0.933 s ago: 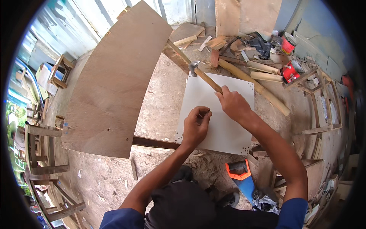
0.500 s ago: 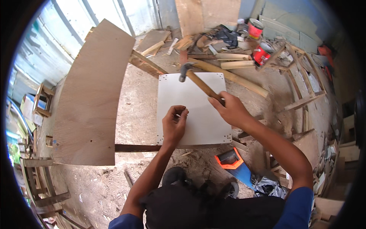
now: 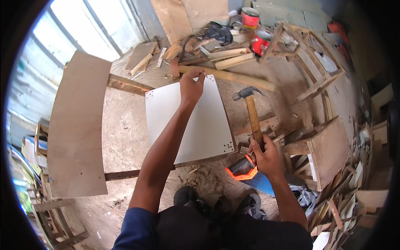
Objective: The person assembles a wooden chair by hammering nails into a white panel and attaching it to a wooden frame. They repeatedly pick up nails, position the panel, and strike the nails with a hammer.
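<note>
A white square panel (image 3: 204, 129) with clusters of dark dots at its visible corners lies on a wooden frame, slightly askew. My left hand (image 3: 191, 89) reaches across to its far edge, close to the far right corner. Thumb and fingertips are pinched there; whatever they hold is too small to make out. To the right of the panel, my right hand (image 3: 266, 158) grips a claw hammer (image 3: 252, 114) low on its wooden handle, head up and clear of the panel.
At the left, a brown plywood sheet (image 3: 77, 129) rests on the frame's rails (image 3: 131, 84). Below my right hand lies an orange, black and blue tool (image 3: 250, 173), like a handsaw. Red cans (image 3: 261, 43), timber pieces (image 3: 237, 79) and wooden frames (image 3: 318, 62) stand beyond and right.
My left hand has moved from above the panel's middle to its far edge. The hammer has swung right and nearer me, off the panel. The view has turned, shifting the scene leftward.
</note>
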### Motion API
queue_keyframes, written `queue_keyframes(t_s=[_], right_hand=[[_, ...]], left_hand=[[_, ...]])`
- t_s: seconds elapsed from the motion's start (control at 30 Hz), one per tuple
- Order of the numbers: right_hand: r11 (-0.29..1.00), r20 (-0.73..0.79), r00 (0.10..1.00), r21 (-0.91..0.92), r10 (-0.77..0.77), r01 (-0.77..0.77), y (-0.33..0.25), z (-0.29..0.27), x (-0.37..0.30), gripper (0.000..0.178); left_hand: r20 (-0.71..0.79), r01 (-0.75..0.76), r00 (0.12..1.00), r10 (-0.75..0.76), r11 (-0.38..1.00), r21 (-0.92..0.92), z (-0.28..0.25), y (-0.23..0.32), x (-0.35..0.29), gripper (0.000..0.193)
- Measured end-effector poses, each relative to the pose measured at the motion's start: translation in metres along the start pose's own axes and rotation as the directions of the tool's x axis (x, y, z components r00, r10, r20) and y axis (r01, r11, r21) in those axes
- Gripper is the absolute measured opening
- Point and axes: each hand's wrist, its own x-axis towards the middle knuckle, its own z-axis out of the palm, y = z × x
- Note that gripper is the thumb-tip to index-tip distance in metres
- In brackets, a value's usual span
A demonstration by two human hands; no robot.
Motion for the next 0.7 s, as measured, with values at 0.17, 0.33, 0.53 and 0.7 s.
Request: queue_keyframes(t_s=[0.17, 0.33, 0.53, 0.7], right_hand=[[0.993, -0.044, 0.996, 0.094, 0.076, -0.072, 0.014, -0.001, -0.006, 0.022], [0.977, -0.084, 0.99, 0.191, 0.116, -0.098, 0.032, -0.005, 0.011, 0.022], [0.957, -0.063, 0.988, 0.263, 0.144, -0.122, 0.056, 0.006, 0.031, 0.024], [0.98, -0.111, 0.986, 0.167, 0.127, -0.107, 0.079, 0.007, 0.04, 0.027]], left_hand=[[-0.026, 0.083, 0.996, -0.083, 0.996, 0.012, 0.016, -0.012, -0.007, 0.014], [-0.008, 0.204, 0.979, -0.204, 0.979, -0.015, 0.019, -0.011, -0.006, 0.018], [0.021, 0.283, 0.959, -0.282, 0.956, -0.08, 0.016, -0.001, -0.006, 0.011], [0.057, 0.297, 0.954, -0.294, 0.952, -0.07, 0.018, 0.003, -0.006, 0.011]])
